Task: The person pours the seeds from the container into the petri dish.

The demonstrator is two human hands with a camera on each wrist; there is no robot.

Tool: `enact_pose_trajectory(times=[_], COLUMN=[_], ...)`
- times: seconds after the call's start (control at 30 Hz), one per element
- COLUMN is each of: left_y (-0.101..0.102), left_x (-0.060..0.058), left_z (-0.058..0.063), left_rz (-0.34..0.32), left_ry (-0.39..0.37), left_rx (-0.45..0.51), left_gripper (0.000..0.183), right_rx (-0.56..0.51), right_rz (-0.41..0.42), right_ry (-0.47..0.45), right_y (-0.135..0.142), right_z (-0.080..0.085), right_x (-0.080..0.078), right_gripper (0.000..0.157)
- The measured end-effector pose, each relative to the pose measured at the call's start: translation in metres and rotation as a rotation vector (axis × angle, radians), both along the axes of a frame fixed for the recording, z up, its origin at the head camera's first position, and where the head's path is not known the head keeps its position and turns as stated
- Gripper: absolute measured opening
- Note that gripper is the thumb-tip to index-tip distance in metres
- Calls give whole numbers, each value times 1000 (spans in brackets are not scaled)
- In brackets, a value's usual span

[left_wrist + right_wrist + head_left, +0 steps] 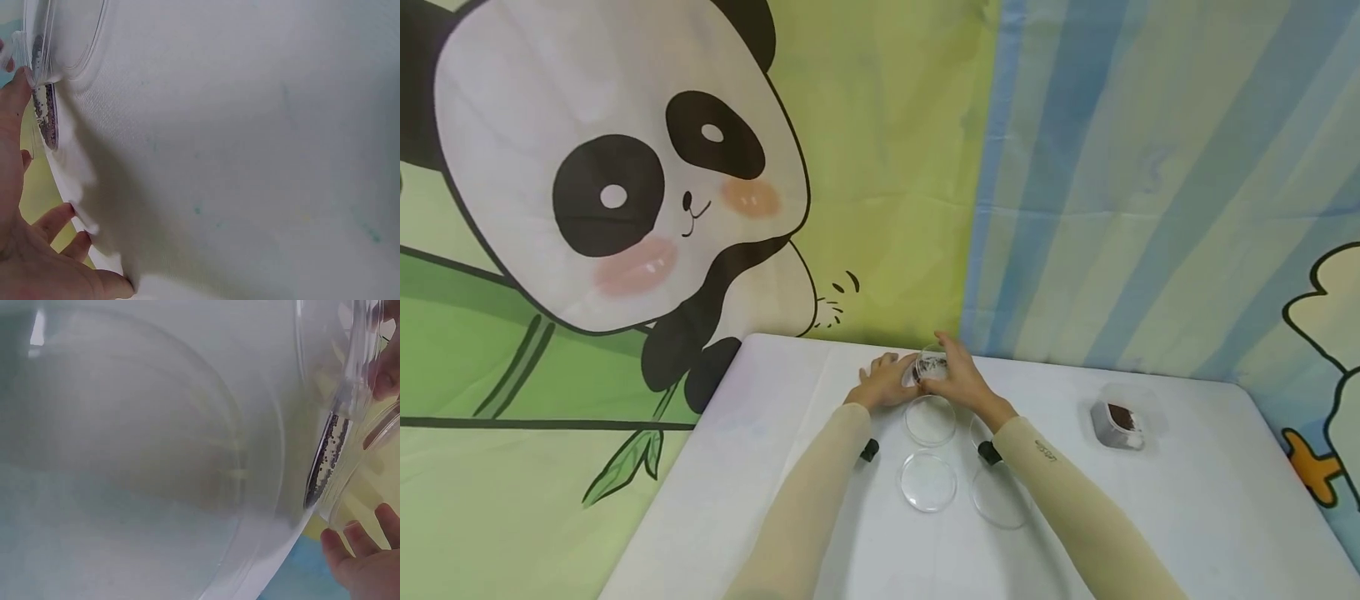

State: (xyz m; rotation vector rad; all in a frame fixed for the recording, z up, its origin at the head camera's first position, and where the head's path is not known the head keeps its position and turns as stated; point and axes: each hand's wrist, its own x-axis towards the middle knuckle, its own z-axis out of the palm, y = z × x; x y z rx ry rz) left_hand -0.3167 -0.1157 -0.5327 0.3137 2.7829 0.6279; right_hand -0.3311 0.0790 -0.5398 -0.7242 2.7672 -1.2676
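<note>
Near the table's back edge my right hand (962, 382) holds a clear round petri dish lid (933, 352) by its rim, tilted up. Thumb and forefinger are spread across it. Beside it is a petri dish (326, 462) with small dark grains in it, seen edge-on in both wrist views. My left hand (883, 385) has thumb and forefinger at either side of this dish. Its other fingers (78, 245) are spread, tips at the table. In the right wrist view, right-hand fingertips (353, 537) are close under the tilted lid's rim.
Clear round dishes stand nearer the body: one dish (929, 421) just before the hands, another dish (928, 482) behind it, and a further one (1002, 498) under the right forearm. A small tub of brown material (1117, 423) is at right. A printed curtain (880, 208) hangs behind the white table (1195, 500).
</note>
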Motion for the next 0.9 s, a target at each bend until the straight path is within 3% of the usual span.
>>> enact_pose_trajectory(times=[0.3, 0.53, 0.9], left_y=[-9, -9, -9], left_x=[0, -3, -4], left_z=[0, -2, -2], left_rz=[-20, -12, -9], left_ry=[5, -39, -39], left_rx=[39, -4, -13], left_gripper=[79, 77, 76], right_rx=[113, 214, 274], right_rz=[3, 2, -15], right_ry=[28, 51, 25], right_y=[-8, -13, -18], right_z=[-2, 0, -2], right_x=[-5, -6, -8], right_gripper=[102, 99, 98])
